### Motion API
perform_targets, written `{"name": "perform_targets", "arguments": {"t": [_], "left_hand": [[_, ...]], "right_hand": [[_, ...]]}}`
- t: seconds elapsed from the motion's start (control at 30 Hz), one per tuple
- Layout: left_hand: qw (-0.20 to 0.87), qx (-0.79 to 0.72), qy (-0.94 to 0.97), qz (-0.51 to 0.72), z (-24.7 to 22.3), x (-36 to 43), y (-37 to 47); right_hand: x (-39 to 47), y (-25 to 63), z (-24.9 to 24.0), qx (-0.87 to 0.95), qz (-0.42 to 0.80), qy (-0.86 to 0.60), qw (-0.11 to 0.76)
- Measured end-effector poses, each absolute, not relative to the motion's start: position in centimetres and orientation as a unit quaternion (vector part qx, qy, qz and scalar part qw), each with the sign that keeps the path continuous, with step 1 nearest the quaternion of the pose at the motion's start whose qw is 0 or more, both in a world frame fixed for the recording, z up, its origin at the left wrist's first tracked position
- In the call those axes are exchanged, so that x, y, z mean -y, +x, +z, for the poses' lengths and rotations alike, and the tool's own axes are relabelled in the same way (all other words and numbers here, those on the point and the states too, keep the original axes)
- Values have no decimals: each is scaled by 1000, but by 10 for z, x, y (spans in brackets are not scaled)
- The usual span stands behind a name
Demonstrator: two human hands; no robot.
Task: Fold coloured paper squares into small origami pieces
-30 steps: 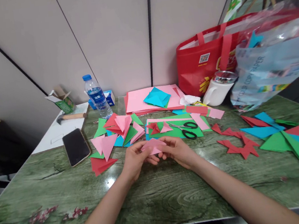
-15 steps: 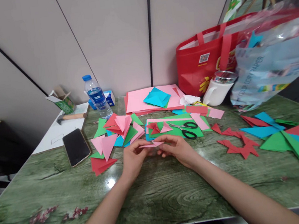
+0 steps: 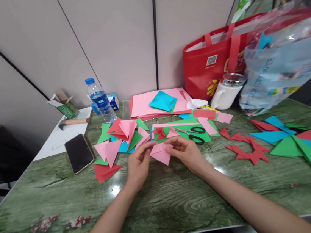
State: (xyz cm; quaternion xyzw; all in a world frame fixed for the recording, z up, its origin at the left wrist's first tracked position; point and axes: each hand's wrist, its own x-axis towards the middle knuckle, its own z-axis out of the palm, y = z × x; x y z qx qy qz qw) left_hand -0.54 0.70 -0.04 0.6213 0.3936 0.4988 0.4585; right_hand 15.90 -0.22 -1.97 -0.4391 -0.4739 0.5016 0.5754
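Note:
A small folded piece of pink paper (image 3: 160, 154) is held up between my two hands above the table, its broad face toward me and one corner pointing down. My left hand (image 3: 140, 162) pinches its upper left edge. My right hand (image 3: 186, 153) grips its right side, the thumb lying on the front face. Just behind them lie black-handled scissors (image 3: 196, 134) on green paper (image 3: 207, 139). To the left of my left hand is a heap of folded red, pink, green and blue papers (image 3: 114, 150).
Red folded pieces (image 3: 250, 153) form a partial ring on the right, beside long coloured folds (image 3: 288, 148). Further back stand a water bottle (image 3: 101, 102), a white mug (image 3: 225, 94), a red bag (image 3: 202, 68) and a pink paper stack (image 3: 142, 104). A phone (image 3: 79, 153) and hammer (image 3: 77, 121) lie left.
The pink paper has tilted from nearly edge-on to showing its broad face, with a corner now pointing down. Both hands stay in about the same place.

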Motion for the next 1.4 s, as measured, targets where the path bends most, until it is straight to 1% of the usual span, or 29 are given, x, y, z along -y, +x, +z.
{"name": "perform_targets", "arguments": {"t": [0.07, 0.13, 0.3, 0.47, 0.73, 0.87, 0.93, 1.13, 1.27, 1.4], "left_hand": [[524, -392, 562, 505, -2, -8, -5], [558, -387, 541, 497, -2, -8, -4], [564, -419, 562, 437, 2, -7, -2], [584, -411, 537, 449, 1, -6, -2], [651, -385, 515, 404, 2, -6, -4], [651, -382, 523, 396, 4, -6, -6], [650, -383, 522, 398, 4, -7, -6], [631, -410, 505, 423, 2, -7, -4], [638, -422, 517, 385, 1, -6, -3], [596, -425, 592, 337, 2, -3, -2]], "right_hand": [[2, 159, -20, 478, 466, -444, 598], [2, 159, -19, 485, 449, -441, 607], [4, 158, -16, 510, 467, -437, 575], [5, 157, -14, 525, 491, -434, 543], [2, 160, -15, 476, 530, -446, 541], [0, 161, -14, 416, 602, -402, 549], [0, 161, -12, 405, 618, -383, 555], [2, 160, -12, 462, 533, -418, 572], [2, 161, -14, 436, 567, -418, 561], [2, 160, -15, 436, 571, -439, 539]]}}
